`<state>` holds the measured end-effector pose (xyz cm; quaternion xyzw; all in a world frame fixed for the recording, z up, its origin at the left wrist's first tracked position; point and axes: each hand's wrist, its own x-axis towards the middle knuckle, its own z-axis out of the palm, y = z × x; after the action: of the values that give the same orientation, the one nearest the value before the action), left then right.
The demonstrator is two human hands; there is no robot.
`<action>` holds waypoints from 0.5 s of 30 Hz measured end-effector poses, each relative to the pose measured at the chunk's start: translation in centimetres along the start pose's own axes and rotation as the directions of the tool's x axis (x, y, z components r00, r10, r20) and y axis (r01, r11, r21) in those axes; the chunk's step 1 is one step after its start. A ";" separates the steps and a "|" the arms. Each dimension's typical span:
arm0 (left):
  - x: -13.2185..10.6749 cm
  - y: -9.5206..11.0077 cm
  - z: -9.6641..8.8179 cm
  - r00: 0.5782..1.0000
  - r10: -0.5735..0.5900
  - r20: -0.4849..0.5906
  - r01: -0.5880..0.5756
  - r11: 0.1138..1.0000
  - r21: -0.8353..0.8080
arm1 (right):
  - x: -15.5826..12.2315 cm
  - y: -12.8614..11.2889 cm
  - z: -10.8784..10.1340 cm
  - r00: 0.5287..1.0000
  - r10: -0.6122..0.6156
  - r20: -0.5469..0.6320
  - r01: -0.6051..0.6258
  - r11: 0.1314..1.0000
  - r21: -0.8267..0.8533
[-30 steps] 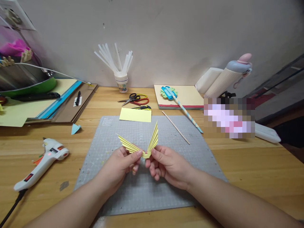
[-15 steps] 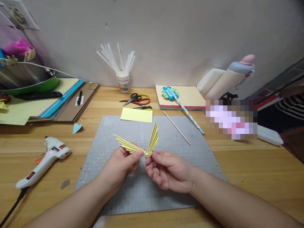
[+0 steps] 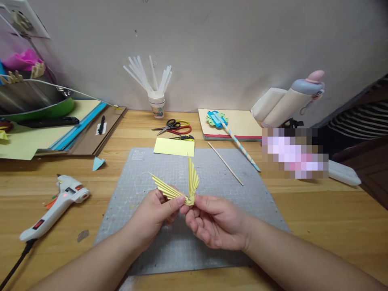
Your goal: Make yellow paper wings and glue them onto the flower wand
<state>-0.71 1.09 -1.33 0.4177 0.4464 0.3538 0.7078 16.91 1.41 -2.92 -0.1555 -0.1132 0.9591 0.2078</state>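
Note:
A pleated yellow paper fan [image 3: 193, 180], bent at its middle into a V, is held above the grey cutting mat [image 3: 142, 246]. My left hand [image 3: 160, 208] pinches it left of the bend, thumb on top, with one pleated wing pointing up and to the left. On the other side, my right hand [image 3: 216, 220] grips close to the bend between thumb and fingers; the second wing stands nearly upright. Beyond the hands lie a yellow paper rectangle [image 3: 174, 147] and a thin wooden stick [image 3: 226, 163].
A white glue gun [image 3: 57, 206] lies at left near a blue paper scrap [image 3: 98, 163]. Scissors [image 3: 169, 127], a box cutter [image 3: 184, 138] and a cup of white strips [image 3: 157, 107] are behind the mat. A striped stick with a paper flower [image 3: 239, 145] rests at right.
The two wings of the fan have come closer together, the upright one tilting leftward. The bend has dropped slightly. Both hands keep their hold.

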 end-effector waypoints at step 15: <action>-0.1 -0.1 -0.2 0.998 0.061 0.021 -0.064 0.983 0.173 | -0.1 0.3 0.5 0.977 -0.001 -0.215 -0.008 0.999 -0.043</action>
<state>-0.96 1.06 -1.45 0.4945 0.4567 0.3322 0.6607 16.73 1.08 -2.56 -0.2632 -0.1107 0.9343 0.2136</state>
